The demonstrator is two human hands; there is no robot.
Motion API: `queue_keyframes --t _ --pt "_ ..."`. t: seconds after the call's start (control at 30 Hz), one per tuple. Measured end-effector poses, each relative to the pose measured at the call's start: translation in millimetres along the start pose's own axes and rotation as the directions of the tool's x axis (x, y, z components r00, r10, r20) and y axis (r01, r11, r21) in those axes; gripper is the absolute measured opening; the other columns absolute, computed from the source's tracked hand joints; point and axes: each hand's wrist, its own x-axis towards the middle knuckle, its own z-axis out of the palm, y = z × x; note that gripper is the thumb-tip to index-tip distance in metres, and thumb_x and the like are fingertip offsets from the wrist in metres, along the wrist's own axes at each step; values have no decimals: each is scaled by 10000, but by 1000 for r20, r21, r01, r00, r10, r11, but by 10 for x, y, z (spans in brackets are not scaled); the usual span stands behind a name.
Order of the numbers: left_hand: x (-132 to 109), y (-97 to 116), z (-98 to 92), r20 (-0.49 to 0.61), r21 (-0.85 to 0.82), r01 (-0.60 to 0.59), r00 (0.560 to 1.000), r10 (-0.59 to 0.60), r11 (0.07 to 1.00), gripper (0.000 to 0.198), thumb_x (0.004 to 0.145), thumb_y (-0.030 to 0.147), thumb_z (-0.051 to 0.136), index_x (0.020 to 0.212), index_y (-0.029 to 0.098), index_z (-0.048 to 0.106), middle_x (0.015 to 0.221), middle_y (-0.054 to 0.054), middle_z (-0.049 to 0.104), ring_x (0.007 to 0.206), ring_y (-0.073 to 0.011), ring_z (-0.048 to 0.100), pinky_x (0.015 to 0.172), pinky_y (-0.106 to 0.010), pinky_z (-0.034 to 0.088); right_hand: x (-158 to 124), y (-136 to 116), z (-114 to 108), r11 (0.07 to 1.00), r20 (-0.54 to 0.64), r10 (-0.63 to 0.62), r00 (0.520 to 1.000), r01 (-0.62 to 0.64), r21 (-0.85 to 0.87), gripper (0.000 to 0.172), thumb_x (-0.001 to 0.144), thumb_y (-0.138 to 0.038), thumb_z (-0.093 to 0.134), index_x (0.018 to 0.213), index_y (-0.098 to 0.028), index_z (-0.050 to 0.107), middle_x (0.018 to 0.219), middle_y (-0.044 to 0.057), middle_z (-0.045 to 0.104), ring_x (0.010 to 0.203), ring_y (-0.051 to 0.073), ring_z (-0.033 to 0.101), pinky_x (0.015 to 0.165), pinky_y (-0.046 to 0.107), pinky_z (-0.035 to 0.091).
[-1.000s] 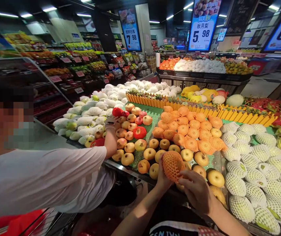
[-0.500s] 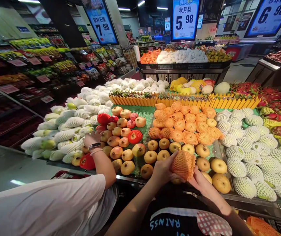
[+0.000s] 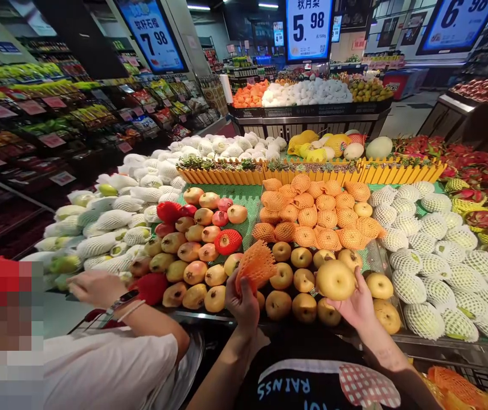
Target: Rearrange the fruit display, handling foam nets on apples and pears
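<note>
My left hand point(image 3: 242, 304) is closed on an empty orange foam net sleeve point(image 3: 255, 265), held up over the front of the fruit stand. My right hand point(image 3: 358, 304) grips a bare yellow pear point(image 3: 335, 279) from below, lifted just above the front rows of loose yellow pears point(image 3: 287, 275). The two hands are apart, sleeve on the left and pear on the right. Behind them lies a heap of pears in orange nets point(image 3: 317, 216).
A person in a white shirt point(image 3: 111, 364) stands at my left, one hand point(image 3: 95, 286) by the pomegranates point(image 3: 192, 250). Fruit in white nets point(image 3: 435, 262) fills the right, more white-netted fruit point(image 3: 111, 219) the left. A yellow fence divider point(image 3: 312, 171) runs behind. Orange nets point(image 3: 452, 384) lie at bottom right.
The orange net has come off the pear: my left hand pulled it away to the left, my right hand now holds the bare pear. The neighbour's hand drew back toward the stand's edge.
</note>
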Motion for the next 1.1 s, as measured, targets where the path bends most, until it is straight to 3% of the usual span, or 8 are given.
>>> queue_keyframes --t 0.1,0.2,0.4,0.5,0.6,0.73,0.93,1.1 --pt "15 20 -29 -67 52 -3 998 6 999 535 962 692 642 1133 195 739 856 -31 706 771 -183 681 752 -328 616 22 -252 -101 983 -215 -151 965 124 -136 543 934 -682 690 1323 -304 667 1270 68 780 1124 325 759 815 490 690" --pt "-30 14 -61 -88 86 -22 996 29 996 528 952 684 654 1108 188 742 856 -35 711 783 -190 686 759 -334 617 49 -597 -297 845 -319 -438 841 263 -467 545 882 -635 745 1313 -318 642 1306 57 737 1142 306 726 888 466 668" --pt "-129 -60 -100 -75 105 16 997 -8 994 479 943 640 685 1063 180 743 774 1 675 605 -139 598 595 -287 570 29 -1118 -710 56 64 -787 614 174 -983 888 680 -625 915 1399 -273 529 1448 143 629 1312 371 631 1123 553 537" --pt "-141 -59 -77 -100 135 -8 995 22 991 450 952 615 682 1042 179 742 785 -10 683 674 -166 646 645 -313 600 37 -1201 -871 -243 179 -738 651 -9 -970 1022 728 -637 873 1557 -245 421 1512 185 598 1367 417 593 1138 594 503" --pt "-130 -55 -34 -118 143 -28 992 45 989 453 954 617 682 1040 176 740 841 -35 713 759 -190 691 696 -331 619 125 -1271 -1035 -379 152 -672 725 -161 -911 1006 803 -540 821 1633 -236 341 1505 180 602 1352 415 598 1067 546 543" --pt "-112 -100 18 -85 126 -20 996 31 992 446 958 621 682 1063 191 736 836 -25 714 768 -191 707 714 -338 627 335 -1357 -1242 -528 46 -588 808 -340 -778 829 803 -350 795 1552 -204 472 1498 190 580 1346 421 571 991 499 562" --pt "-81 -187 63 -45 161 -52 997 60 986 484 963 661 649 1074 197 730 844 -32 726 772 -200 721 717 -342 632 503 -1301 -1395 -641 44 -453 890 -291 -711 736 764 -205 782 1464 -177 557 1450 199 587 1317 387 569 1039 465 535" --pt "-15 -230 53 -20 181 -51 998 56 982 518 953 689 635 1091 199 737 840 -37 738 825 -229 746 758 -375 652 511 -1371 -1538 -578 44 -425 904 -233 -782 765 738 -255 797 1463 -195 562 1503 206 551 1409 411 537 1107 521 502"
